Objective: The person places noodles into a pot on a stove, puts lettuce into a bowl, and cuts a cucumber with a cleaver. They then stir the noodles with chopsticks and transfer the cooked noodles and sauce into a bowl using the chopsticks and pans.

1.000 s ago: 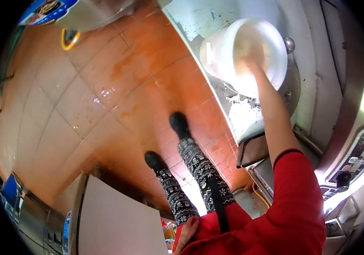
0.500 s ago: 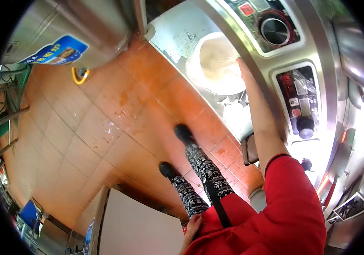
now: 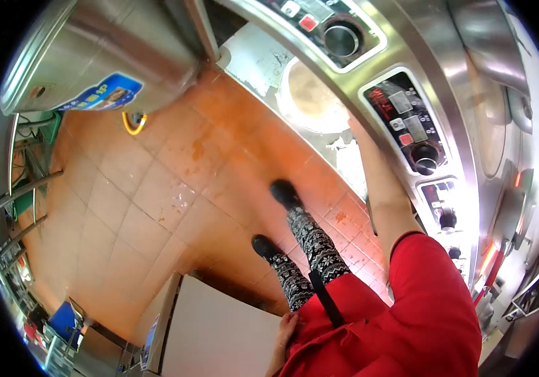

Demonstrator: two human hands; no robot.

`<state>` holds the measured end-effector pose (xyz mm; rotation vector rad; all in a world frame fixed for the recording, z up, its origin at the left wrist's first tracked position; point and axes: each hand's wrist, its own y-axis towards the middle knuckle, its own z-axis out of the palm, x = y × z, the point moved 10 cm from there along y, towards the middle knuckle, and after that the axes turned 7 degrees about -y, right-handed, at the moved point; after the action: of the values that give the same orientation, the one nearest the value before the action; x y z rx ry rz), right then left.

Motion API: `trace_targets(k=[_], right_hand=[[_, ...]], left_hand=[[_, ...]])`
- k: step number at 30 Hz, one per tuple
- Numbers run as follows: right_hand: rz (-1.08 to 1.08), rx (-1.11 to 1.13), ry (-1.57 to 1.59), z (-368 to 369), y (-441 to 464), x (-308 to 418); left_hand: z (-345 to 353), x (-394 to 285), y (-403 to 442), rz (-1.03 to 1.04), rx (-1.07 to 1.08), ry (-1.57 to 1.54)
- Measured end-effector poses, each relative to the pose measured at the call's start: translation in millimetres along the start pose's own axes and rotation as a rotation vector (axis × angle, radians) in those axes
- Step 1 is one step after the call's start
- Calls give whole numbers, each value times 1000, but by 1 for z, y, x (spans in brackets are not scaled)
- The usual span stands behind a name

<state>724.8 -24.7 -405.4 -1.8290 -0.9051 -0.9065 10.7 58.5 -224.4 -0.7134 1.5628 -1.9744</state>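
Observation:
My right arm reaches down past the steel front edge of a cooking counter (image 3: 329,81). My right hand (image 3: 353,124) is mostly behind that edge, beside a white bucket (image 3: 289,103), and its fingers are hidden. Pale, cloudy contents show inside the bucket, which stands on a wet, light-coloured ledge (image 3: 250,53) below the counter. Low against the red garment (image 3: 357,301) at my thigh rests my left hand (image 3: 288,325). Its fingers look closed, and whatever they hold, if anything, cannot be made out.
Control panels with black knobs (image 3: 425,157) line the counter front. A large steel drum (image 3: 125,44) with a blue label stands at the upper left. A white-topped cabinet (image 3: 219,333) is near my left hand. Wet orange tiles (image 3: 150,182) cover the floor.
The view has shifted, so the counter covers more of the bucket and my right hand. My right arm still reaches toward the bucket. My left hand stays by the red garment.

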Motion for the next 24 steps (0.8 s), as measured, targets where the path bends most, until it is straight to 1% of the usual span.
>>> trace_targets(k=[2, 5, 8, 9, 12, 15, 18, 21, 24], right_hand=[[58, 37, 71, 1, -4, -10], [130, 58, 133, -9, -22, -24], [192, 65, 205, -20, -43, -41], [210, 69, 225, -22, -51, -47], [289, 62, 289, -29, -73, -63], [358, 81, 382, -2, -92, -68], [423, 98, 441, -1, -103, -70], [477, 126, 516, -24, -117, -74], [536, 135, 598, -73, -140, -86]], left_hand=[[-12, -8, -6, -9, -77, 130], [-29, 15, -21, -121, -111, -135], [-38, 30, -10, -54, -74, -144], [-41, 27, -17, -33, -130, -132], [-41, 5, -41, 23, -90, 114], [-43, -28, -62, 24, -184, 171], [-50, -27, -82, -8, -201, -50], [-40, -59, -101, 78, -204, 172], [-21, -83, -135, 145, -174, 303]])
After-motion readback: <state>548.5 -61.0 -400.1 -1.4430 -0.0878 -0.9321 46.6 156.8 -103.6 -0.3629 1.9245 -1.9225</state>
